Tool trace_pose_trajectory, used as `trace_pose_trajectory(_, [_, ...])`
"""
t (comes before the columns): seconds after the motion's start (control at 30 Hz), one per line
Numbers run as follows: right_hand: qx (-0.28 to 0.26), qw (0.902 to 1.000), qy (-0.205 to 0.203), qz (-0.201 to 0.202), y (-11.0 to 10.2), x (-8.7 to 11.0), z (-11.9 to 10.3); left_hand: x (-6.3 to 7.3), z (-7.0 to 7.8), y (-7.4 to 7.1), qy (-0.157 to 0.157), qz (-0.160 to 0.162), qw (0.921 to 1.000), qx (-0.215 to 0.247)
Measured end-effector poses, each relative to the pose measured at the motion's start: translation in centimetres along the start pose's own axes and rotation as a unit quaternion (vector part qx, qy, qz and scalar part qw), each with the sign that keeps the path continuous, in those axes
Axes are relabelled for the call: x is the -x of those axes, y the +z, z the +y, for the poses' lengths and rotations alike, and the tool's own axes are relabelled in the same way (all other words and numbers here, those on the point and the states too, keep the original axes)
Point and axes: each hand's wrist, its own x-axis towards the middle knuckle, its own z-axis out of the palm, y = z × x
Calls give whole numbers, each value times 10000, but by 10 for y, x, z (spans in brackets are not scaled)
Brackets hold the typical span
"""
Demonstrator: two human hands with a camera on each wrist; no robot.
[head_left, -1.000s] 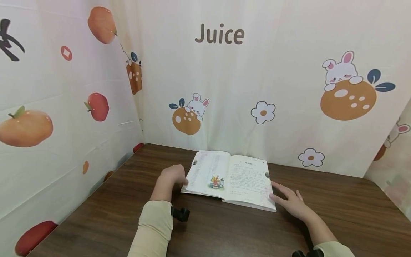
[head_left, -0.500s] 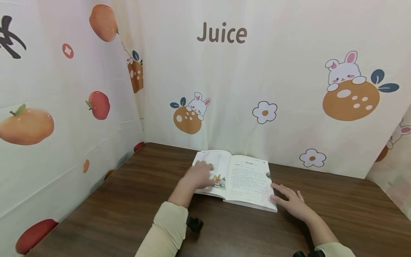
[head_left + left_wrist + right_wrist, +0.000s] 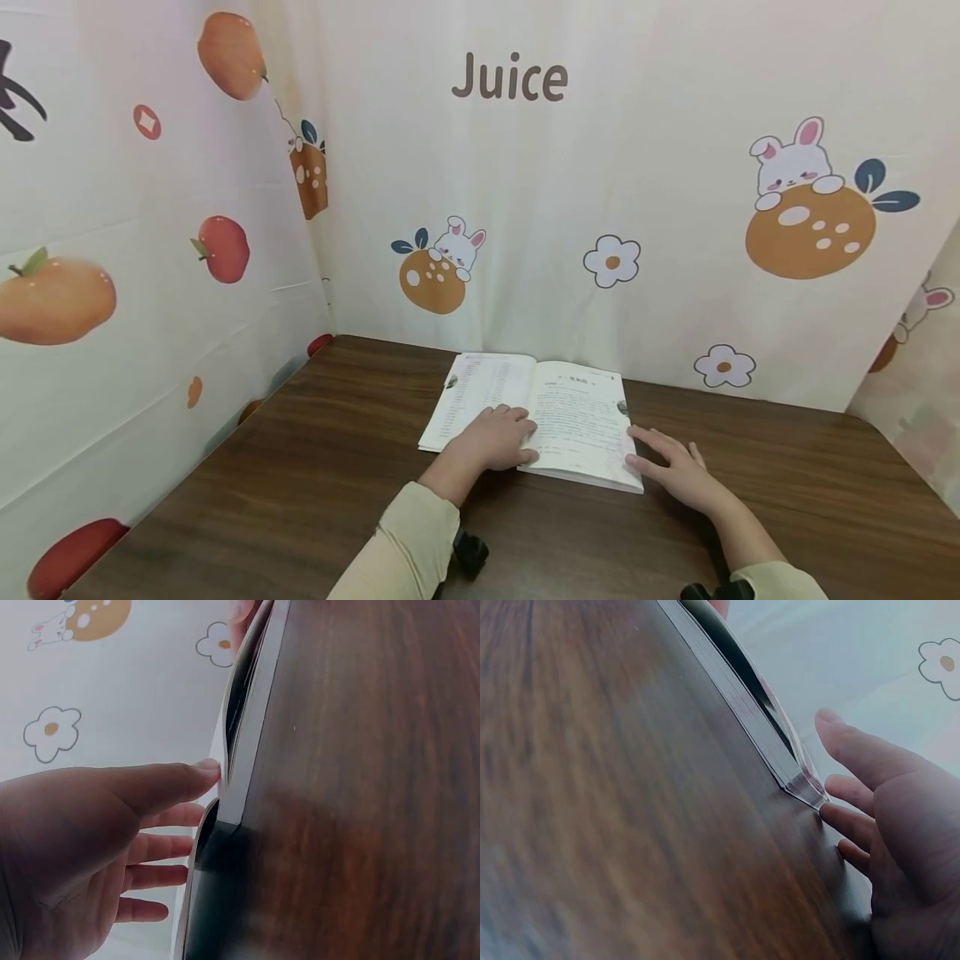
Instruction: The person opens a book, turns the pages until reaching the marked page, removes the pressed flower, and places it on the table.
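Observation:
An open book (image 3: 581, 417) lies on the brown wooden table, its pages covered in printed text. Across the lower part of its left page, near the spine, rests my left hand (image 3: 495, 437), hiding the picture there. In the left wrist view the thumb of that left hand (image 3: 82, 840) touches the book's bottom edge, and its fingers reach straight over the page. My right hand (image 3: 678, 475) is at the book's right edge with fingers extended. The right wrist view has the fingers of the right hand (image 3: 907, 825) beside the corner of the book (image 3: 742, 697).
The dark wooden table (image 3: 300, 467) extends around the book. Behind it hangs a pale curtain (image 3: 540, 208) printed with fruit, rabbits, flowers and the word Juice. Another printed curtain (image 3: 150, 350) borders the left side. A black wrist camera (image 3: 470, 553) sits on the left forearm.
My left hand has moved right from the book's left edge, across the left page, and settled near the spine. My right hand has stayed at the right edge.

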Motion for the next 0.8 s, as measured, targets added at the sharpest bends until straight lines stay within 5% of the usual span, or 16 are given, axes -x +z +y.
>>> trace_pose_trajectory(0.33, [-1,10000,-25,-18,-1,0,-1,0,3,1,-24,23,10000,11])
trace_pose_trajectory(0.8, [-395,9968,-605,-330,-10,0,9,1,18,5,-182,62,9994,-304])
